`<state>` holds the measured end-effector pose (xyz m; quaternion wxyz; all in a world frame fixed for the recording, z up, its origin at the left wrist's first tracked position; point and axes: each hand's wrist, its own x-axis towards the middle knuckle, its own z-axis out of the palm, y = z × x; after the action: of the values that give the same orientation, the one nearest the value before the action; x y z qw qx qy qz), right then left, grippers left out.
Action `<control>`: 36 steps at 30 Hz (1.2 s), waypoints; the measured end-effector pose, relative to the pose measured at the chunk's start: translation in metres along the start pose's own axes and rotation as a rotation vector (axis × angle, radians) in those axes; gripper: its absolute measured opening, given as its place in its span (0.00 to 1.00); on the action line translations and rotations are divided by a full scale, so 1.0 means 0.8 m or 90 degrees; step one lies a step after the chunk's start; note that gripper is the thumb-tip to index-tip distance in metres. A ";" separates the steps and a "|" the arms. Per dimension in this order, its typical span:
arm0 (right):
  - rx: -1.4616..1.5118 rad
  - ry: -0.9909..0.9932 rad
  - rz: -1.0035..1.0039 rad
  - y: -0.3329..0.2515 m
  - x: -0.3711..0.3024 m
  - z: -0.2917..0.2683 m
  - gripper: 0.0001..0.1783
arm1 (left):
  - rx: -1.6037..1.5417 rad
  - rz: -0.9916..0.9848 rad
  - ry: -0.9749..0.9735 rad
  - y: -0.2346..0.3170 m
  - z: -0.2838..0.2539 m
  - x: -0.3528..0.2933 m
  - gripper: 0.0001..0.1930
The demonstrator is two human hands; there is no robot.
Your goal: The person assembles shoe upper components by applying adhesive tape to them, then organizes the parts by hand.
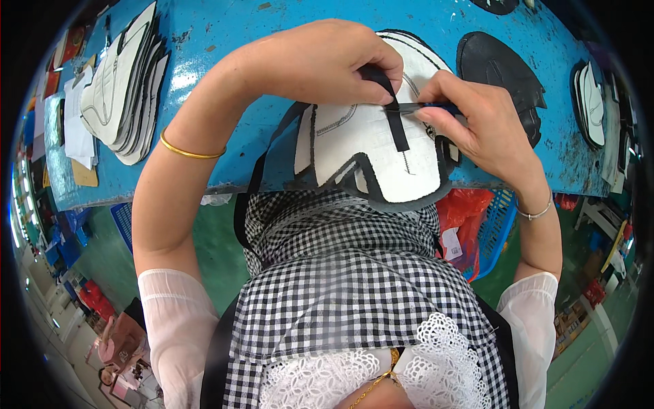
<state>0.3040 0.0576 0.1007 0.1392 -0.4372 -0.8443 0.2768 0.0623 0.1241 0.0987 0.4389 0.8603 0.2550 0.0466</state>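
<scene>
On the near edge of the blue table (211,136) lies a white, dark-edged flat piece (415,170) with stitched lines, probably a shoe upper. Its front end juts past the edge toward me. My left hand (334,61) arches over it, thumb and fingers closed on a black strap (397,133) whose free end lies along the white surface. From the right, my right hand (480,119) pinches a slim dark tool with a thin metal tip (407,107). That tip meets the strap beside my left thumb; the tool's exact kind is hidden by the fingers.
A tall stack of white stitched pieces (112,99) stands at the left, beside papers (80,123). Black pieces (487,65) lie just right of the work, and a smaller white stack (589,105) farther right. Below the table are a blue basket (501,232) and red plastic bag (463,208).
</scene>
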 end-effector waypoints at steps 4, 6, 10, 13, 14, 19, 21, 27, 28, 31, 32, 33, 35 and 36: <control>0.020 -0.044 0.038 -0.006 0.001 -0.008 0.15 | 0.010 0.002 -0.004 0.001 0.000 -0.001 0.08; -0.001 -0.032 -0.002 -0.007 0.006 -0.006 0.15 | 0.028 0.004 -0.008 0.003 -0.001 -0.001 0.08; 0.018 -0.017 -0.010 -0.007 0.009 -0.003 0.15 | 0.039 -0.004 -0.017 0.005 -0.002 0.000 0.08; 0.002 -0.079 0.094 -0.011 0.009 -0.006 0.16 | 0.036 0.008 0.006 0.003 0.002 -0.003 0.08; 0.002 -0.058 0.084 -0.011 0.006 -0.006 0.15 | 0.028 0.017 0.025 0.002 0.003 -0.003 0.09; 0.024 -0.008 0.041 -0.032 -0.013 -0.014 0.11 | -0.045 -0.003 0.014 -0.009 -0.001 -0.007 0.10; -0.086 0.030 -0.082 -0.047 -0.022 0.002 0.12 | -0.093 0.020 0.043 -0.016 0.003 -0.004 0.10; -0.348 0.003 -0.036 -0.094 -0.028 0.061 0.12 | -0.517 -0.051 0.160 -0.013 -0.012 -0.006 0.07; -0.347 0.005 -0.038 -0.093 -0.028 0.064 0.12 | -0.515 -0.052 0.161 -0.010 -0.017 -0.010 0.07; -0.369 0.078 -0.055 -0.077 -0.021 0.063 0.12 | -0.440 -0.075 0.251 0.011 -0.048 -0.023 0.05; -0.254 0.101 -0.052 -0.064 -0.019 0.053 0.10 | -0.439 -0.073 0.247 0.010 -0.049 -0.024 0.05; -0.133 0.120 -0.067 -0.050 -0.012 0.046 0.08 | -0.392 -0.070 0.282 0.010 -0.050 -0.033 0.05; 0.310 0.197 0.237 -0.040 -0.014 0.022 0.09 | -0.398 -0.035 0.259 0.002 -0.050 -0.039 0.06; 0.432 0.188 0.436 -0.036 -0.028 -0.005 0.12 | -0.411 -0.009 0.214 -0.005 -0.044 -0.036 0.07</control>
<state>0.2995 0.0271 0.1209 0.2929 -0.6537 -0.4863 0.5004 0.0249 0.1381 0.1216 0.6400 0.6563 0.3014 0.2624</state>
